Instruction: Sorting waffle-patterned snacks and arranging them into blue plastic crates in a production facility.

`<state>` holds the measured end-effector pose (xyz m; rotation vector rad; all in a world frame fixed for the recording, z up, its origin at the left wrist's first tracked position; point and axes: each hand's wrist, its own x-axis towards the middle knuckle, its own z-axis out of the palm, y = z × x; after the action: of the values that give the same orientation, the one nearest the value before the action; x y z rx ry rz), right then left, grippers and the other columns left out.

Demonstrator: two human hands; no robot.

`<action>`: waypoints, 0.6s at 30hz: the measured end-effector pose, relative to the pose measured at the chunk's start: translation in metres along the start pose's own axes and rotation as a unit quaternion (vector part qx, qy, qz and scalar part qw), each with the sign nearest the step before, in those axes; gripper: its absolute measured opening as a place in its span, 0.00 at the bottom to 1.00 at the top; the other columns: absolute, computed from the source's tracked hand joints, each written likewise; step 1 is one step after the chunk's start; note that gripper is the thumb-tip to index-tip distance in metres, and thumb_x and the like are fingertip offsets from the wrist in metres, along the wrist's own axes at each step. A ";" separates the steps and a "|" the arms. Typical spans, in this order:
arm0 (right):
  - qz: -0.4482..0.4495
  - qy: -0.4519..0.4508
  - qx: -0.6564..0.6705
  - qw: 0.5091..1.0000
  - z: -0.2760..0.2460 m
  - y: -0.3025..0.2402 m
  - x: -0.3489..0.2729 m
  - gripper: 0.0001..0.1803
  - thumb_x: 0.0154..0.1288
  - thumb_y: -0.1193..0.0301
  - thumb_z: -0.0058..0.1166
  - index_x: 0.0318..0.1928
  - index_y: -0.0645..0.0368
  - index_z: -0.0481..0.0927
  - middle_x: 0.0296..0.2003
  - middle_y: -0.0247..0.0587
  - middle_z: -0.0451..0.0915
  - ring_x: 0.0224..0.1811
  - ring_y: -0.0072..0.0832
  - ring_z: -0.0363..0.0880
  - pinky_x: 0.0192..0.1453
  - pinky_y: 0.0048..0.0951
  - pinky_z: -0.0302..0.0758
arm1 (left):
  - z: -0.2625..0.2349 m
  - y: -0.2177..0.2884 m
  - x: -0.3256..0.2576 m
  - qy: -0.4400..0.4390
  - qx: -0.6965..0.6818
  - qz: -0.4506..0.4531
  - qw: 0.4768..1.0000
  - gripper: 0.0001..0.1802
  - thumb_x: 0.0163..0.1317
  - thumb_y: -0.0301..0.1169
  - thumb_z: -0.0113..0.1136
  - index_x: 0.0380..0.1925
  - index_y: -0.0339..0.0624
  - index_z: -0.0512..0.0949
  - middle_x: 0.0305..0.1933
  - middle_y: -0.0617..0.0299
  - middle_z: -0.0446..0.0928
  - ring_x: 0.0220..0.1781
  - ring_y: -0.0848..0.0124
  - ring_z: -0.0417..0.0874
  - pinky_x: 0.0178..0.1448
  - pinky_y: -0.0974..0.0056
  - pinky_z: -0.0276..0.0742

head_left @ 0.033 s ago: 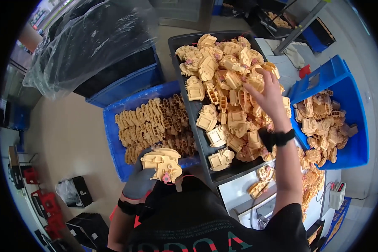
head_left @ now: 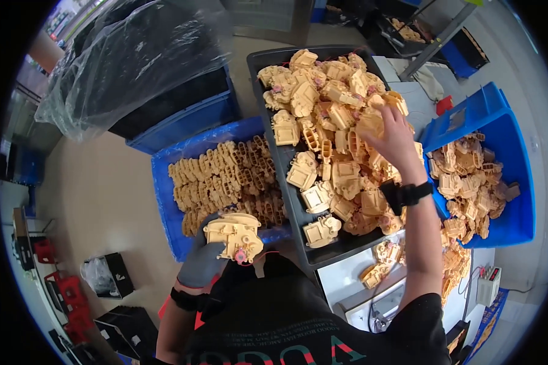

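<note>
My left hand (head_left: pixel 204 263), in a grey glove, is closed around a cream plastic housing (head_left: pixel 232 236) in front of my body. Rounded at the top, it carries a small pink round piece and a thin red wire at its lower edge. A large black tray (head_left: pixel 275 159) holds a heap of similar housings (head_left: pixel 346 176). Over the right part of that heap is my bare right hand (head_left: pixel 398 143), its thumb and fingers spread at a housing (head_left: pixel 371 125). Whether the fingertips press on it I cannot tell.
Left of the tray, a blue crate (head_left: pixel 164 204) contains rows of cream parts. A blue bin (head_left: pixel 517 182) with more housings stands at the right. Loose housings (head_left: pixel 380 267) lie on the white table (head_left: pixel 335 277). Clear plastic sheeting (head_left: pixel 134 61) covers stacked crates at the upper left.
My right hand has shifted slightly right and down, its fingers a little more bent over the heap. My left hand keeps its hold on the housing.
</note>
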<state>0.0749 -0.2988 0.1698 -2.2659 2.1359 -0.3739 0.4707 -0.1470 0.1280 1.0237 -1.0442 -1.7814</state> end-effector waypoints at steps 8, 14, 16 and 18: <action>-0.033 -0.010 -0.005 0.999 0.010 0.027 -0.006 0.27 0.49 0.80 0.57 0.54 0.53 0.73 0.51 0.46 0.74 0.52 0.50 0.74 0.54 0.41 0.74 | -0.036 -0.003 -0.018 0.129 -0.266 -0.036 0.955 0.30 0.62 0.20 0.52 0.65 0.43 0.61 0.61 0.56 0.70 0.63 0.62 0.74 0.65 0.56 0.71; 0.074 0.025 0.224 0.971 -0.023 -0.013 -0.028 0.25 0.64 0.74 0.54 0.61 0.62 0.67 0.48 0.43 0.77 0.46 0.28 0.78 0.46 0.27 0.76 | -0.064 -0.003 -0.020 0.155 -0.275 -0.007 0.949 0.33 0.60 0.16 0.52 0.66 0.45 0.59 0.61 0.58 0.69 0.64 0.65 0.72 0.65 0.57 0.71; 0.066 -0.010 0.369 0.927 -0.031 -0.058 -0.040 0.30 0.65 0.70 0.55 0.65 0.63 0.62 0.49 0.43 0.75 0.44 0.23 0.77 0.40 0.21 0.77 | -0.076 -0.003 -0.019 0.148 -0.285 -0.007 0.947 0.33 0.60 0.16 0.52 0.66 0.45 0.59 0.60 0.58 0.69 0.63 0.65 0.72 0.65 0.58 0.71; 0.062 -0.098 0.451 0.885 -0.034 -0.125 -0.054 0.33 0.62 0.69 0.60 0.65 0.62 0.62 0.50 0.43 0.75 0.48 0.26 0.77 0.45 0.23 0.79 | -0.090 -0.003 -0.021 0.153 -0.300 0.010 0.941 0.33 0.59 0.16 0.52 0.66 0.45 0.59 0.60 0.58 0.69 0.62 0.65 0.72 0.64 0.59 0.72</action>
<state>0.1897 -0.2315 0.2147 -1.5351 1.5010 -0.8637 0.5592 -0.1502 0.1010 0.8528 -0.2803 -1.6936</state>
